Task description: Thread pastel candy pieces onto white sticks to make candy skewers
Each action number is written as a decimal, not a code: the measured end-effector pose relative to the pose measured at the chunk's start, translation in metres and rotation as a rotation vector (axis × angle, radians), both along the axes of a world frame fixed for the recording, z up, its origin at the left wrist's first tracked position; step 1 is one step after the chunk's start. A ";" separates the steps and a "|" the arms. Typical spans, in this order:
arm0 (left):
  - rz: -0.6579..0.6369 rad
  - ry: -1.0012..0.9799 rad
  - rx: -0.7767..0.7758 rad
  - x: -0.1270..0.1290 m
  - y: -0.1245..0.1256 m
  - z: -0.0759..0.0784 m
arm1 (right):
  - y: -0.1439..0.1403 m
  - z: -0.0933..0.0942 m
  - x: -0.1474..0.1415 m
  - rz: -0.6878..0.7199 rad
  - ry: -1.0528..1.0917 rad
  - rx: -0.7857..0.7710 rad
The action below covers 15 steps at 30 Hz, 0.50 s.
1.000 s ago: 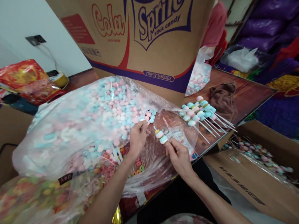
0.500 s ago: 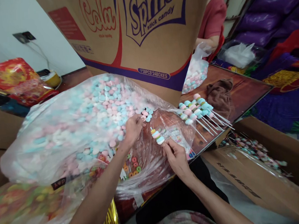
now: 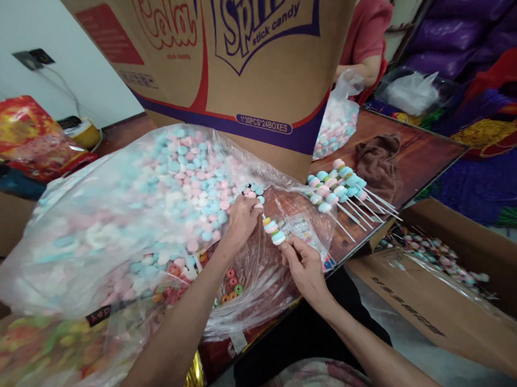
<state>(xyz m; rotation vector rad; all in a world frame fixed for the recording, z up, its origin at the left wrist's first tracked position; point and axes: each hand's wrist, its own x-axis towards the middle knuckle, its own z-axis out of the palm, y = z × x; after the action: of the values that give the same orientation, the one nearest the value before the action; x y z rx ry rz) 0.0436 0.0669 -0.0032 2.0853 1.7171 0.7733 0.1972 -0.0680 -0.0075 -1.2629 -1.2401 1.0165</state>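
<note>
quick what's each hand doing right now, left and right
Left hand: fingers pinched at pink and blue ring candies at the clear plastic bag's mouth.
Right hand: closed on a thin white stick threaded with pastel candies.

I'm looking at a small candy packing workshop: big "stick candy" carton [image 3: 233,61] on the worktop [image 3: 418,160], bulk bag of loose candy [image 3: 123,207], finished sticks [image 3: 346,191] piled up, open cartons [image 3: 465,286] beside it, sacks [image 3: 463,35] stacked behind, another worker [image 3: 365,35] bagging.
</note>
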 end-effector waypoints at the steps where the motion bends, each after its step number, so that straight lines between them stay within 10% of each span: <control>1: -0.002 -0.024 0.007 0.001 -0.003 -0.002 | 0.000 0.000 0.000 -0.008 0.004 0.000; 8: 0.013 -0.231 -0.045 -0.002 -0.015 -0.003 | 0.000 0.001 0.000 -0.017 -0.024 -0.012; 15: 0.077 -1.020 -0.370 -0.017 -0.039 0.011 | 0.000 -0.001 -0.001 0.044 -0.011 -0.006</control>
<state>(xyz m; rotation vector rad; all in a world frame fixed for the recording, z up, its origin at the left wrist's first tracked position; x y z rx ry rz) 0.0269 0.0280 0.0075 1.0482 1.2061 1.1525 0.1962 -0.0676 -0.0082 -1.2519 -1.2793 1.0466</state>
